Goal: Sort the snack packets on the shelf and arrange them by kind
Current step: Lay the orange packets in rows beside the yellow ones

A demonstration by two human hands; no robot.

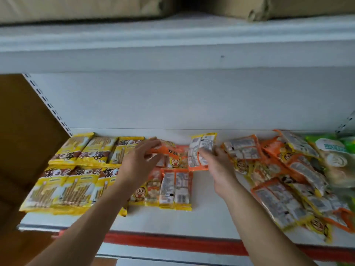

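The right hand pinches a flat orange foil packet (back side up), long axis pointing away, just right of the tidy orange row; the left hand, fingers spread, perhaps touches it.

The light is soft, flat and fairly dim, with no clear source. The shelf shows only faint shadows beside the packets. The whole frame is smeared: the left hand streaks at its fingers, print on the orange packet is unreadable, and the heaped packets blur toward the right edge. Wide-angle distortion bows the upper shelf.
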